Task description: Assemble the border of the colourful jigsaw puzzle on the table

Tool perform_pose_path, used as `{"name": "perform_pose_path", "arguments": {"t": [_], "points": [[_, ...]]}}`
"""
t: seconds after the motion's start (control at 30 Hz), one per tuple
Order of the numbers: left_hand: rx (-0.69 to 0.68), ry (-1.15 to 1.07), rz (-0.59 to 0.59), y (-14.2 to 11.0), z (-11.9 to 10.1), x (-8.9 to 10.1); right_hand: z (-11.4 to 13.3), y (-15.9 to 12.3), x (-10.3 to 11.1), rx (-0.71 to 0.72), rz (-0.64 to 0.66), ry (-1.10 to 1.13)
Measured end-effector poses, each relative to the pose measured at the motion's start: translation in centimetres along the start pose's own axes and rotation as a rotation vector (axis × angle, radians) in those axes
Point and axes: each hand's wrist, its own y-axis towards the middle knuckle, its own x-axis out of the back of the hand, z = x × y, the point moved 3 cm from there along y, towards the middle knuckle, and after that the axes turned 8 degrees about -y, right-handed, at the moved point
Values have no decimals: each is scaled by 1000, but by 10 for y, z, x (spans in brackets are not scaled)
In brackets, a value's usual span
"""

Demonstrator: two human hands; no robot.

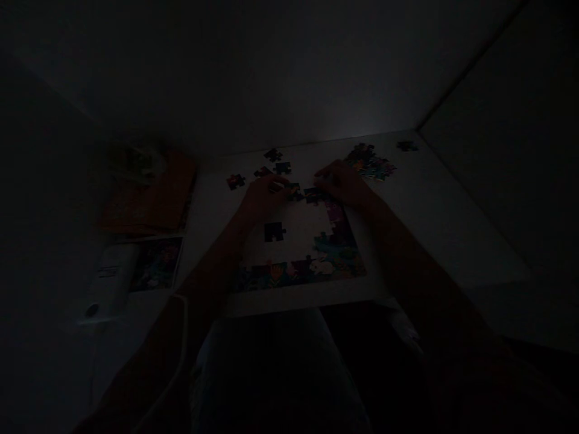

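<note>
White counter [436,208] lies in deep gloom and carries a part-built jigsaw puzzle [301,271]. Its strip of flowers and a white rabbit runs from 9 to 3 along the near side, and a second strip rises toward 12 at the right end, leaving the far side open. The left hand [265,198] and right hand [344,184] rest at that open side, with the right hand nearer the rising strip. Both are curled low, fingers bent down, neither spread wide. A dark puzzle piece [294,191] sits just beyond the left hand, and a second dark piece [312,194] lies against the right hand's fingertips [318,175]. In this light, I cannot tell whether either hand has hold of a piece. A loose piece [274,231] lies inside the frame, at 6 o'clock from the left hand. A scattered group of pieces [262,169] sits at 11 o'clock, and a heap of pieces [368,161] at 1 o'clock from the right hand. Farther out at 9 o'clock are an orange-brown folder [149,193], a picture card [157,264] and a white tube [111,280].
</note>
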Motion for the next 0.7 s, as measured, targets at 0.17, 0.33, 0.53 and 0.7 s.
{"name": "perform_pose_path", "arguments": {"t": [0.17, 0.33, 0.53, 0.7], "points": [[-74, 185, 18, 1, 4, -11, 19, 0, 4, 77, 48, 16], [-143, 292, -122, 0, -1, 4, 41, -4, 1, 164, 165, 15], [-61, 337, -281, -4, 19, 67, 42, -5, -6, 162, 166, -18], [-116, 371, -355, -10, 41, 78, 39, -6, -8, 171, 168, -38]]}}
